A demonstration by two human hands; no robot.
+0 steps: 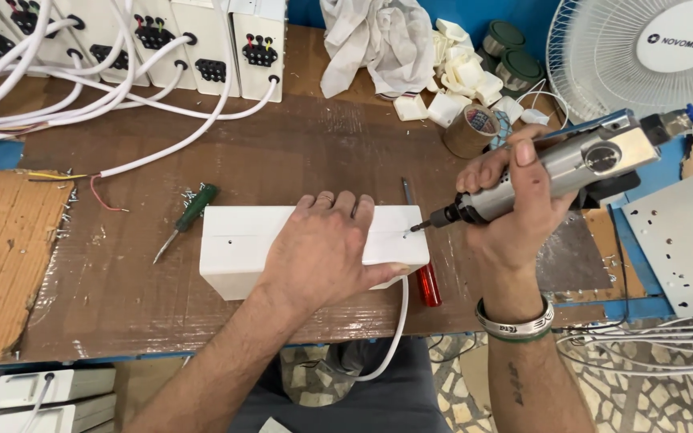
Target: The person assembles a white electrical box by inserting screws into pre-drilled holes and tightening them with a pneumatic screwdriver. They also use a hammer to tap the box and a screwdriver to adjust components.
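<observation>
White box [234, 240] pinned under flat left hand [322, 248]; right hand [515, 208] grips driver [571, 164], screwdrivers [190, 216] flanking.

White box, silver driver on our bench

We saw the white box [238, 244] lying flat on the wooden bench; the silver power screwdriver [579, 164] slanted, tip at its top.

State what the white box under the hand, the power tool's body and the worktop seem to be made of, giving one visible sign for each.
White box: probably painted sheet metal or plastic; smooth matt faces, crisp edges. Power screwdriver in the right hand: metal, judging by its brushed silver sheen. Worktop: worn brown board, apparently wood or laminate, scuffed and streaked.
</observation>
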